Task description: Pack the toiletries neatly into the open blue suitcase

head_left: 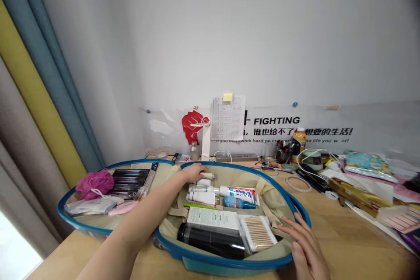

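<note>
Left hand [193, 173] curls on a white tube [208, 176] at 12 o'clock in the toiletry case [226, 261]; right hand [306, 245] lies open at 4 o'clock. A loose grip could drop it.

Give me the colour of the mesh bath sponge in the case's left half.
The mesh bath sponge is magenta-pink; it shows best in the head view.

The left hand [193, 173] touches a small white bottle [207, 176] inside an open blue-rimmed beige travel case [216, 262]; the open right hand [306, 245] lies just beside its rim.
</note>
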A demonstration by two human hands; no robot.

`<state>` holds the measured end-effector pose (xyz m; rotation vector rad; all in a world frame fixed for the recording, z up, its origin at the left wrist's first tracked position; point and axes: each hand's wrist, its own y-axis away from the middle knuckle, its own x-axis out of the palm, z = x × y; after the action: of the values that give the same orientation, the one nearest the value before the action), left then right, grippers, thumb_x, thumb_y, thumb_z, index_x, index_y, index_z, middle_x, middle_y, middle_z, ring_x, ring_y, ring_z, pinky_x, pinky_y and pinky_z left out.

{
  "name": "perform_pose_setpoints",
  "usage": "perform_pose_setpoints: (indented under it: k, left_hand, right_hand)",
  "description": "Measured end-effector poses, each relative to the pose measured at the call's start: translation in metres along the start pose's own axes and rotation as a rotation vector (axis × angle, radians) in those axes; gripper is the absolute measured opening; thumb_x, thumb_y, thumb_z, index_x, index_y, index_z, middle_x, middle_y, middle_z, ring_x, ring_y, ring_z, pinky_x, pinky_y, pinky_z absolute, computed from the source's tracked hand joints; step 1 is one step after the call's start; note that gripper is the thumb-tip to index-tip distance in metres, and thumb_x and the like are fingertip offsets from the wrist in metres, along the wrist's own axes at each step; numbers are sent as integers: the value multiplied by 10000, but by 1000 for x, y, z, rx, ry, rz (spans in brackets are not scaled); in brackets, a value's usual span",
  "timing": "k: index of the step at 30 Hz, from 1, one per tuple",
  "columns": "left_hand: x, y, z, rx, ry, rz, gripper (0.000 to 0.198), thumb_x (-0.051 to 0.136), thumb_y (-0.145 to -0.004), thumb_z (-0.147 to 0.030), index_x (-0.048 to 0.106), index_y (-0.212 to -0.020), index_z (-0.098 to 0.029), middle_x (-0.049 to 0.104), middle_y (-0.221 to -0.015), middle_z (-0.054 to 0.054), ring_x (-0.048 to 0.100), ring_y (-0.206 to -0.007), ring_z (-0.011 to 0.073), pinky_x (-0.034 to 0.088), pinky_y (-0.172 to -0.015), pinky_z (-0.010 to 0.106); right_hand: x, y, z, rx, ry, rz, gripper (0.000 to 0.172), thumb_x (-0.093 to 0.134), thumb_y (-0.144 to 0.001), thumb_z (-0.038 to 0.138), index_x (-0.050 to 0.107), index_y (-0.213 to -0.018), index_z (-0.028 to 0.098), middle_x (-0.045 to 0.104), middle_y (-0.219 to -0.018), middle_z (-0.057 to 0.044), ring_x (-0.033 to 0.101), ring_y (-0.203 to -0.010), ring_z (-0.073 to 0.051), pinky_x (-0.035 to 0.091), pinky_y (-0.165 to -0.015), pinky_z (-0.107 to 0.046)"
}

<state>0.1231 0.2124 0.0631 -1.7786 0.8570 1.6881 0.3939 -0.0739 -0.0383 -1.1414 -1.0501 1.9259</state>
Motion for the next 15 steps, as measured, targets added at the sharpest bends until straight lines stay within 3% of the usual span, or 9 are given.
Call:
perform_pose_setpoints:
  k: [7, 15]
  left_hand:
    - [-10, 7, 10, -65, -22, -64, 304, 567, -929, -365, 592, -1171, -183, 601, -1223, 84, 601, -1061, 212, 517, -908, 442]
    - [-14, 19, 21, -119, -18, -2, 300, 570, -928, -367, 595, -1163, -181, 612, -1196, 79, 614, -1023, 202, 530, -881, 424]
  right_hand:
    - [-1, -2, 1, -28, 16, -1, 292, 366, -965, 332, 637, -1033, 243, 674, -1109, -85, 535, -1237, -301, 523, -854, -474]
    - [-1, -1, 0, -17, -3, 3, 313, 372, -962, 349, 662, -1010, 240, 680, -1112, -77, 530, -1241, -296, 511, -888, -470]
